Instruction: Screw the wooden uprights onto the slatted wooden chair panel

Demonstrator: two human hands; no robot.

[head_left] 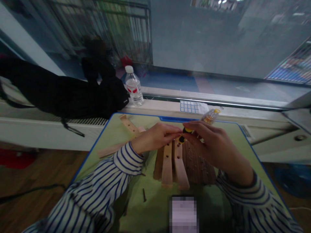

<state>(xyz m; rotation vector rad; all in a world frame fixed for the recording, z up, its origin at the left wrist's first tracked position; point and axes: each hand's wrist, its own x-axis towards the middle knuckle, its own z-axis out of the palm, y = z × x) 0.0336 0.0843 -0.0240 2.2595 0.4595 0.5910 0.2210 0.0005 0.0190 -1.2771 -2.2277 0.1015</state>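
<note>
I'm pinching this little yellow-and-black tool [186, 130] just above the wooden slats [167, 165], left hand [155, 137] fingertips on it, right hand [213, 145] closed round it. Seems light, stiff, maybe slick plastic, so I'd hold the fat handle.

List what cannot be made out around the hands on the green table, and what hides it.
Head view, all four:
1. Small yellow-and-black object: fingers of the left hand and right hand cover most of it; its shape is unclear.
2. Brown perforated wooden board: its far part lies under the right hand.
3. Clear plastic bag: contents too small and blurred.
4. Pixelated block at the bottom edge: masks whatever lies there.
</note>
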